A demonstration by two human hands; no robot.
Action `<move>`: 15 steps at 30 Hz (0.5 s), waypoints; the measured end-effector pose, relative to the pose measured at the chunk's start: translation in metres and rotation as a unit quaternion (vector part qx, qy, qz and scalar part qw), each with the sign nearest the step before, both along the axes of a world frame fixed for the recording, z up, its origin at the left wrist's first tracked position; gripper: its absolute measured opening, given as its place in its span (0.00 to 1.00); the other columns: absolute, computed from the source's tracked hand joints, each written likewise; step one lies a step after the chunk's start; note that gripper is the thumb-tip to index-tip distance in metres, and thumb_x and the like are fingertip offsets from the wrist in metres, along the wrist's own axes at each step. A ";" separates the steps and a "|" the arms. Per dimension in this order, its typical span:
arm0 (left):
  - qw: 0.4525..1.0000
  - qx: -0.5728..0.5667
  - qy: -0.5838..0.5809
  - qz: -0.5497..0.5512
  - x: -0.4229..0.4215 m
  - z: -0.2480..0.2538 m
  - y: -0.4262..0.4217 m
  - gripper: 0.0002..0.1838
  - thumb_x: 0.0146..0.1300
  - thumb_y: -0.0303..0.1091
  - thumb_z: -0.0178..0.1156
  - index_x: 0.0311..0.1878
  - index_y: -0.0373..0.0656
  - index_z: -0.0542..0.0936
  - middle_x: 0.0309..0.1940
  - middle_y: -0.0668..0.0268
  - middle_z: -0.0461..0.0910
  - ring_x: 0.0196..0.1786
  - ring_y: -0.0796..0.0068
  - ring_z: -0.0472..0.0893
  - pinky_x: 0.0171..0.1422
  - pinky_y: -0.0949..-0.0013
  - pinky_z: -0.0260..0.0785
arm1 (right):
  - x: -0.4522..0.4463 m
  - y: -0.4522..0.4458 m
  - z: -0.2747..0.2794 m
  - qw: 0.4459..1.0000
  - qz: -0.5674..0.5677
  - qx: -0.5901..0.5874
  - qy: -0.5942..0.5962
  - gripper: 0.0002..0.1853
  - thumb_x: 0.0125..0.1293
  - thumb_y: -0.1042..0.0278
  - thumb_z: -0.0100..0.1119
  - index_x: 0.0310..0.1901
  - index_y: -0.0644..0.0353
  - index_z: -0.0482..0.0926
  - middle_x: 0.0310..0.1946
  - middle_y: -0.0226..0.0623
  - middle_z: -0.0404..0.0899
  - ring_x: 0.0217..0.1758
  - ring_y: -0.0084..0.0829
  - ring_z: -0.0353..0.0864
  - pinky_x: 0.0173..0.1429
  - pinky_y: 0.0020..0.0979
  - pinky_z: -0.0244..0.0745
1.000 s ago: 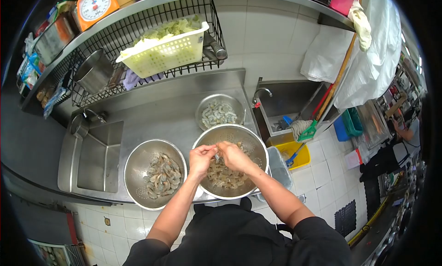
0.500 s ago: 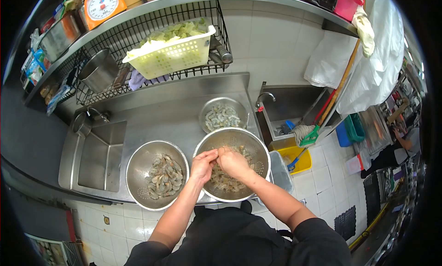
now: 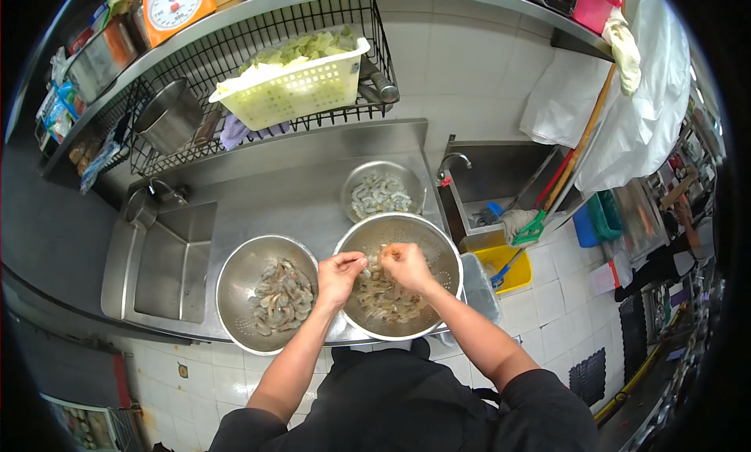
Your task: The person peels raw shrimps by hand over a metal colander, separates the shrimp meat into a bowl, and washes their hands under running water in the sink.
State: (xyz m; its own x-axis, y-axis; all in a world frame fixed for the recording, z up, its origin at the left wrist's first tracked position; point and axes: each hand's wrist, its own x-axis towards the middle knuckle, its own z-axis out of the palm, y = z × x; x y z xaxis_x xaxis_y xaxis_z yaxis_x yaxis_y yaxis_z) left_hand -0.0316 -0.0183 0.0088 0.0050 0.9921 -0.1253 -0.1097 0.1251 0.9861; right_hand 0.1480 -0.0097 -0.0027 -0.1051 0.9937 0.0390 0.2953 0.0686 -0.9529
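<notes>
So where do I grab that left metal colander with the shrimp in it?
Probably hold the left colander by its rim, near and far sides, from above. It's round and open, with no handles showing, and its near edge seems to poke past the counter, leaving finger room. The right colander sits close beside it, making that side tight.

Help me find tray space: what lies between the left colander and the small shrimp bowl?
Bare steel counter lies between the left colander and the small shrimp bowl; the head view shows it.

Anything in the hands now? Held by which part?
Probably a shrimp in the left hand; which end, too small to tell. Right hand fingers look pinched, contents unclear.
</notes>
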 end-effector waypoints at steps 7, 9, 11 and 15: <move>0.994 -0.015 -0.108 0.025 -0.006 -0.027 0.004 0.07 0.59 0.24 0.68 0.40 0.34 0.83 0.33 0.63 0.84 0.34 0.80 0.80 0.40 0.76 0.73 | 0.023 -0.008 -0.023 0.935 0.114 0.042 -0.335 0.14 0.61 0.73 0.56 0.48 0.63 0.78 0.35 0.49 0.84 0.33 0.47 0.83 0.40 0.40 0.76; 0.993 -0.031 -0.108 0.031 -0.002 -0.032 -0.004 0.08 0.58 0.24 0.69 0.40 0.35 0.82 0.32 0.65 0.83 0.33 0.80 0.80 0.39 0.76 0.72 | 0.016 -0.012 -0.013 0.968 0.139 0.047 -0.203 0.14 0.64 0.72 0.56 0.51 0.62 0.77 0.35 0.46 0.84 0.32 0.42 0.83 0.40 0.36 0.76; 0.995 -0.040 -0.087 0.028 0.001 -0.035 -0.011 0.09 0.58 0.25 0.69 0.41 0.36 0.81 0.31 0.65 0.83 0.32 0.80 0.80 0.38 0.77 0.72 | 0.005 -0.008 0.013 0.949 0.226 -0.186 0.119 0.10 0.69 0.66 0.56 0.46 0.62 0.78 0.28 0.37 0.81 0.26 0.27 0.79 0.31 0.28 0.73; 0.992 -0.040 -0.120 0.013 -0.017 -0.033 -0.017 0.08 0.61 0.28 0.68 0.40 0.35 0.81 0.31 0.65 0.83 0.29 0.79 0.80 0.35 0.77 0.73 | -0.007 0.012 0.025 0.927 0.283 -0.245 0.036 0.09 0.71 0.65 0.56 0.40 0.64 0.78 0.27 0.32 0.79 0.22 0.16 0.72 0.22 0.22 0.67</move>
